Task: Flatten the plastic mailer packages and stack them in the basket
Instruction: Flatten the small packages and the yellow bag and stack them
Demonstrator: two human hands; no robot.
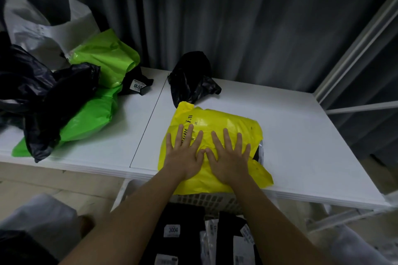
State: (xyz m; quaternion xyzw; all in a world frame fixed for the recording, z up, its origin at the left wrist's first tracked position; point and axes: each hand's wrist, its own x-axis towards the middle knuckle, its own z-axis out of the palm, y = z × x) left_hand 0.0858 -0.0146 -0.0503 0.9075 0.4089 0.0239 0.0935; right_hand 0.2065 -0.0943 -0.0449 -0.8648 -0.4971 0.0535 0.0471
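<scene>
A yellow plastic mailer [226,122] lies on the white table [301,135] at its front edge. My left hand [185,155] and my right hand [230,157] press flat on it side by side, fingers straight and spread, thumbs almost touching. Below the table edge stands a white basket [211,200] holding black mailers [178,221] with white labels. A crumpled black mailer [191,77] sits just behind the yellow one.
A heap of green mailers [103,58] and black mailers [32,84] covers the table's left part, with a white bag [43,28] behind. Grey curtains hang at the back. A white metal frame [355,66] stands on the right.
</scene>
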